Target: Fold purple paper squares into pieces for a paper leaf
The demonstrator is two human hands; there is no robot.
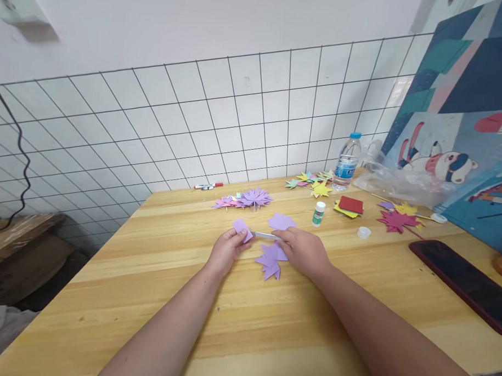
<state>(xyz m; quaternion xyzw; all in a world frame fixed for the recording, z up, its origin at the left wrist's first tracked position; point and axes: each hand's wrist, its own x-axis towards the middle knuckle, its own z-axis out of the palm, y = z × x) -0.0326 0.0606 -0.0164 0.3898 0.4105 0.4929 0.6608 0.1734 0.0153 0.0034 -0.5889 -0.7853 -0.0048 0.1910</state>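
My left hand (228,250) pinches a small folded piece of purple paper (242,229) between thumb and fingers. In my right hand (305,250) is a tool with a slim silver blade (267,236); its handle is hidden inside my fist. The blade points left, its tip at the lower right edge of the folded paper. Just below the blade, purple paper leaf cutouts (268,262) lie on the table, partly beside my right fingers. Behind that hand lies another purple paper piece (282,221).
Beyond my hands are a purple leaf cluster (254,198), markers (209,186) and colored leaves (320,189). Rightward are a glue stick (318,214), paper stack (349,207), clear cap (363,232), water bottle (346,164), magenta leaf (398,220) and phone (462,283) on the wooden table (148,310).
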